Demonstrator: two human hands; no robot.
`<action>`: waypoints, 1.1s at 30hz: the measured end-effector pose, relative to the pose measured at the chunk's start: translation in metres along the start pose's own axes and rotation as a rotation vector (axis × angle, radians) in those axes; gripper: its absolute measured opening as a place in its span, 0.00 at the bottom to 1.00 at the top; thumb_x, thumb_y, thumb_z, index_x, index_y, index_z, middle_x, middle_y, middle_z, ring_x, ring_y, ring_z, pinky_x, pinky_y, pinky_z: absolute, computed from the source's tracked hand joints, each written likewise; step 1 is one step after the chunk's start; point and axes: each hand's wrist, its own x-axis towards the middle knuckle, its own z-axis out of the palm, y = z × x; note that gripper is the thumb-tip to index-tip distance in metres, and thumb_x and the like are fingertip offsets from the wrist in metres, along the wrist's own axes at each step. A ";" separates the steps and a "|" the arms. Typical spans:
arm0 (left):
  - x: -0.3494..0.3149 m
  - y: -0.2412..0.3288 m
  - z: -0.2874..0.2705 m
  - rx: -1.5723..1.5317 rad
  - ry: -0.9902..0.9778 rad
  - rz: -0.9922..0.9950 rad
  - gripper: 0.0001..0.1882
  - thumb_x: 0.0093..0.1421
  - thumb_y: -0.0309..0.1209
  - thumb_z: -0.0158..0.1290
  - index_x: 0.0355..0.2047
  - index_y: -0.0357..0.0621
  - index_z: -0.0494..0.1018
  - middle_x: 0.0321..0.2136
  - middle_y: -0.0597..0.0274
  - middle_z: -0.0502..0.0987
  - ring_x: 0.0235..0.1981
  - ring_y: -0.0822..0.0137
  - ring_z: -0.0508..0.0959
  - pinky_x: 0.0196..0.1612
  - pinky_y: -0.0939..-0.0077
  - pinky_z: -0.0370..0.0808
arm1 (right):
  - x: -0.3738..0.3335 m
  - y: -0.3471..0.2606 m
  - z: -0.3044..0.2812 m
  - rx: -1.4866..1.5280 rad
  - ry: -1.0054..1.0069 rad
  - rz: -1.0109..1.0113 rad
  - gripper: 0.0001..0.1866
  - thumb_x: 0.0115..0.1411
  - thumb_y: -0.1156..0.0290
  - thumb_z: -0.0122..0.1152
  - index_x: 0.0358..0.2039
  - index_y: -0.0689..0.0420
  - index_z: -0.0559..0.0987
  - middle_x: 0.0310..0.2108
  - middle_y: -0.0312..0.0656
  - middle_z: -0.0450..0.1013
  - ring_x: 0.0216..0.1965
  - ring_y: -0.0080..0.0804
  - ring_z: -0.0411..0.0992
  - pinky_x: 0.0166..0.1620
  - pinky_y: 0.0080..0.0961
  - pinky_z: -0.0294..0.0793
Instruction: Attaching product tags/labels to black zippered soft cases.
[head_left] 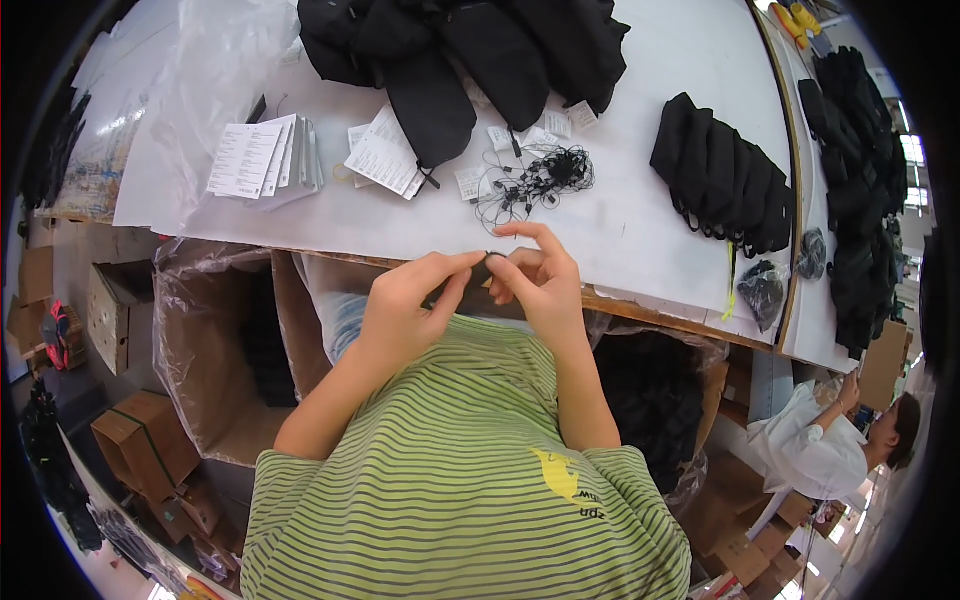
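Both hands [470, 290] pinching small black piece [483, 266], lined cardboard box [205, 350] of dark garments below

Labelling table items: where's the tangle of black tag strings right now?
In the head view, the tangle of black tag strings lies mid-table on the white table, just beyond both hands, between the white paper tags and the stacked black garments.

A long white desk [650, 215] is stretching out in front of me, with plastic-lined cardboard boxes [215, 350] sitting beneath its edge. Smaller brown cartons [145, 440] are lying on the floor to my left. Daylight is coming through windows [912, 160] at the far right.
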 end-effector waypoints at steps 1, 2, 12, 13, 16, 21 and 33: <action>-0.001 0.002 0.000 -0.330 -0.037 -0.182 0.10 0.59 0.21 0.52 0.41 0.37 0.75 0.29 0.60 0.79 0.27 0.75 0.77 0.31 0.80 0.75 | 0.002 0.001 -0.005 0.165 -0.113 0.114 0.07 0.56 0.77 0.61 0.36 0.63 0.75 0.20 0.37 0.73 0.21 0.18 0.71 0.25 0.13 0.69; 0.000 0.002 0.000 -0.659 -0.074 -0.363 0.09 0.60 0.22 0.51 0.41 0.36 0.74 0.29 0.60 0.78 0.28 0.75 0.77 0.31 0.80 0.75 | 0.002 0.001 -0.008 0.168 -0.118 0.107 0.07 0.56 0.77 0.61 0.36 0.63 0.75 0.20 0.37 0.73 0.21 0.18 0.71 0.25 0.13 0.69; 0.006 -0.013 0.007 -0.470 -0.161 -0.290 0.06 0.58 0.22 0.52 0.37 0.37 0.71 0.25 0.61 0.76 0.24 0.72 0.75 0.31 0.79 0.72 | 0.005 0.012 -0.014 0.230 -0.246 0.204 0.08 0.56 0.76 0.63 0.34 0.64 0.75 0.21 0.39 0.74 0.22 0.20 0.72 0.26 0.16 0.73; 0.008 -0.011 0.007 -0.466 -0.161 -0.285 0.06 0.58 0.22 0.52 0.37 0.37 0.71 0.25 0.61 0.76 0.24 0.72 0.75 0.31 0.79 0.72 | 0.005 0.012 -0.016 0.235 -0.242 0.212 0.07 0.56 0.76 0.62 0.34 0.64 0.75 0.21 0.39 0.74 0.21 0.20 0.72 0.26 0.16 0.73; 0.012 -0.006 0.007 -0.507 -0.175 -0.299 0.05 0.58 0.19 0.50 0.35 0.35 0.72 0.29 0.61 0.77 0.28 0.73 0.77 0.36 0.80 0.74 | 0.005 0.015 -0.020 0.248 -0.243 0.217 0.07 0.56 0.76 0.62 0.34 0.64 0.75 0.21 0.40 0.74 0.21 0.21 0.72 0.26 0.16 0.73; 0.013 -0.010 0.011 -0.482 -0.188 -0.213 0.08 0.57 0.17 0.50 0.37 0.36 0.72 0.31 0.61 0.77 0.31 0.72 0.78 0.36 0.79 0.74 | 0.005 0.020 -0.023 0.315 -0.239 0.215 0.07 0.57 0.76 0.62 0.35 0.64 0.75 0.21 0.40 0.74 0.20 0.22 0.72 0.26 0.17 0.74; 0.050 -0.027 0.024 -0.339 -0.140 -0.146 0.04 0.58 0.21 0.49 0.35 0.38 0.71 0.31 0.58 0.73 0.28 0.66 0.74 0.32 0.75 0.71 | 0.007 0.022 -0.030 0.285 -0.231 0.158 0.08 0.61 0.70 0.57 0.34 0.63 0.75 0.20 0.39 0.73 0.20 0.21 0.70 0.25 0.17 0.70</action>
